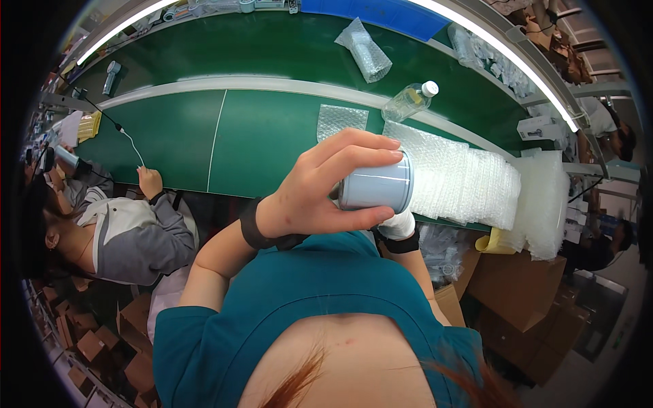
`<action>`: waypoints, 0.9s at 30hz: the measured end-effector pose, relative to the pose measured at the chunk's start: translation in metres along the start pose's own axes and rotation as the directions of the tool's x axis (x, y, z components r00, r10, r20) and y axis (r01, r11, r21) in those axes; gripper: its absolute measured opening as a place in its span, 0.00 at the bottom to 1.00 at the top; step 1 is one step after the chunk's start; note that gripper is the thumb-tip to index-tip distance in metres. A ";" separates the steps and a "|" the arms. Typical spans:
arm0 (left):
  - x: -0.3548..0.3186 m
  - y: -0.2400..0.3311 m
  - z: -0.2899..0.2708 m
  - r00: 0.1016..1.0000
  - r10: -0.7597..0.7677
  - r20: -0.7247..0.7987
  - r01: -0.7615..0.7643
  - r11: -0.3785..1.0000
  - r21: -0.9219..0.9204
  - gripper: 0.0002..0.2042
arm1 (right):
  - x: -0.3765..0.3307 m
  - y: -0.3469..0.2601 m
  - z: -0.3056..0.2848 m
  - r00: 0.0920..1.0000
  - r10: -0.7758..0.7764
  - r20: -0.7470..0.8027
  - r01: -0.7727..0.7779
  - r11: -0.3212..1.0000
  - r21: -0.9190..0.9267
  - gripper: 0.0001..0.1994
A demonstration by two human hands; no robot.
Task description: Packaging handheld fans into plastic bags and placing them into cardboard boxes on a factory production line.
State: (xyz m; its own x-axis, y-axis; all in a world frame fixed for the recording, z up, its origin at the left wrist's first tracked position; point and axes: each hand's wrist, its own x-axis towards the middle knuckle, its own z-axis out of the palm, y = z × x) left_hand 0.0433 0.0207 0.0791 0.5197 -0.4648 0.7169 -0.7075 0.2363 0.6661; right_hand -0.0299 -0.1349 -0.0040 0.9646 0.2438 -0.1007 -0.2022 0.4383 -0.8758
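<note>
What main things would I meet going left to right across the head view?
Yellow stack → co-worker's hand → wearer's left hand → light blue cylinder → row of bubble-wrap pieces → pile of white packing sheets.

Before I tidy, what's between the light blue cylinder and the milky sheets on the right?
Overlapping bubble-wrap pieces in a row; the head view shows this.
</note>
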 end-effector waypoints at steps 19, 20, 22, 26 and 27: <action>-0.001 0.002 -0.005 0.993 0.080 -0.092 -0.075 0.996 0.052 0.19 | 0.004 -0.008 0.016 0.999 -0.043 0.024 0.042 0.998 0.042 0.29; -0.002 0.003 -0.006 0.992 0.083 -0.090 -0.076 0.994 0.083 0.18 | 0.004 -0.011 0.019 0.999 -0.049 0.014 0.048 0.997 0.053 0.29; -0.004 0.003 -0.008 0.992 0.087 -0.090 -0.076 0.990 0.116 0.18 | 0.005 -0.015 0.026 0.998 -0.059 -0.014 0.060 0.996 0.070 0.29; -0.009 0.003 -0.017 0.994 0.055 -0.093 -0.043 0.990 0.134 0.15 | 0.006 -0.019 0.039 0.997 -0.062 -0.051 0.067 0.993 0.095 0.29; -0.010 0.004 -0.020 0.996 0.036 -0.076 -0.025 0.991 0.134 0.15 | 0.008 -0.019 0.041 0.997 -0.057 -0.045 0.062 0.994 0.094 0.29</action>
State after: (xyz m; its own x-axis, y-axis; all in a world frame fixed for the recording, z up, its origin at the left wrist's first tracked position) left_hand 0.0446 0.0432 0.0781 0.5289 -0.3901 0.7537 -0.7781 0.1317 0.6142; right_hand -0.0256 -0.1053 0.0310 0.9813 0.1788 -0.0715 -0.1576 0.5320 -0.8319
